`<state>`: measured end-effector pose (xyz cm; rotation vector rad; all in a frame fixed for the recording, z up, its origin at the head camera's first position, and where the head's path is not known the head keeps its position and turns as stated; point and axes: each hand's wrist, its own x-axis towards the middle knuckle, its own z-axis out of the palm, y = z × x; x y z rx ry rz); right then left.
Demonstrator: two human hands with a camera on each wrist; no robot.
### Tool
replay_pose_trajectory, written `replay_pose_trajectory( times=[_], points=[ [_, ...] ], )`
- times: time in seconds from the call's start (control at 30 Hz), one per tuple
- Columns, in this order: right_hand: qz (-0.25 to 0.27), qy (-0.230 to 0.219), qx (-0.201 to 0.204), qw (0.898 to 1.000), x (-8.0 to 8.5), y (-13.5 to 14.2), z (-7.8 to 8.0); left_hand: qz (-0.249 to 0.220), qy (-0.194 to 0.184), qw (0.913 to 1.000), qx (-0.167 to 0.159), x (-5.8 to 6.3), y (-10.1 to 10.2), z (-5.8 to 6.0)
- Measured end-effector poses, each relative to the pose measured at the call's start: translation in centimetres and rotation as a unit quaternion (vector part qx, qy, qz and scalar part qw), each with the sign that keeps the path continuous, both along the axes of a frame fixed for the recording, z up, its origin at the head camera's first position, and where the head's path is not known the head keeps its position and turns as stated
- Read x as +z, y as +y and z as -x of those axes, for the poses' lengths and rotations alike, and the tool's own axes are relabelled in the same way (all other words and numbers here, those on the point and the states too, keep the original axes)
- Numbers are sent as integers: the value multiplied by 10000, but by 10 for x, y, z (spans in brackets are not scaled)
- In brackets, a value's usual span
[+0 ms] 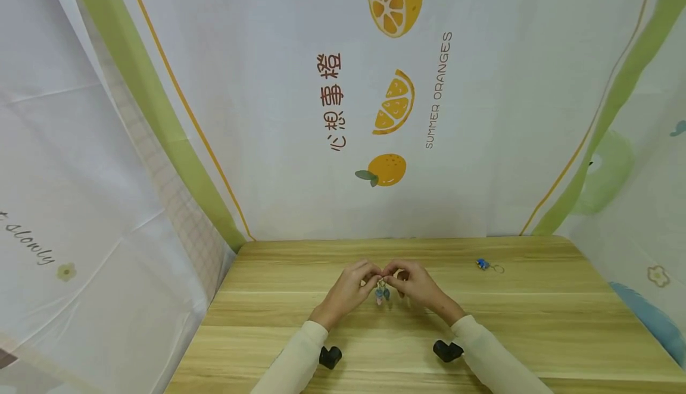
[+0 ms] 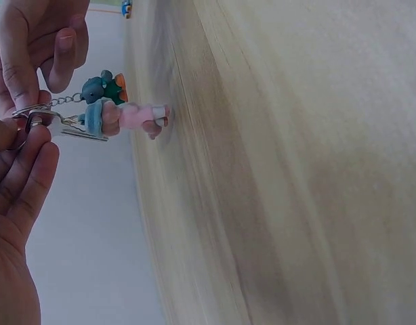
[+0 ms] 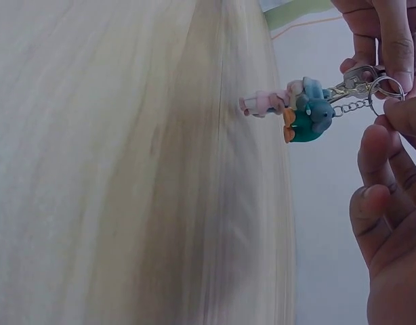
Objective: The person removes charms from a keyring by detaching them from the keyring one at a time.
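Both hands meet over the table, fingertips close together. My left hand [image 1: 348, 290] pinches a metal clasp [image 2: 43, 118], from which a figurine in pink with a blue hat [image 2: 135, 116] dangles. Beside it a flat shiny metal piece [image 2: 85, 135] hangs too. Between thumb and fingertip my right hand [image 1: 423, 291] holds a thin split ring [image 3: 400, 90]. A short chain [image 3: 350, 107] links that ring to a dark green figurine with orange feet [image 3: 307, 124]. In the right wrist view, ring and clasp overlap at the fingertips.
A blue figurine keychain [image 1: 483, 264] with its ring lies toward the back right of the wooden table [image 1: 257, 334]. Behind the table hangs a white cloth [image 1: 278, 144] printed with oranges. Black devices [image 1: 330, 357] show beside both sleeves.
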<state>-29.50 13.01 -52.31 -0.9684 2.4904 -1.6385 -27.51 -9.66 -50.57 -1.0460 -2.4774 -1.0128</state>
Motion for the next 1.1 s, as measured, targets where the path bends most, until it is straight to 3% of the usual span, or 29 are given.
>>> replay_pose_trajectory(
  times=[0.53, 1.1],
  points=[
    [72, -377, -219, 9990, 0, 1, -1, -27, -70, 9999, -86, 4, -1, -1],
    [141, -457, -286, 9984, 0, 1, -2, -80, 72, 9998, -149, 3, 1, 0]
  ],
)
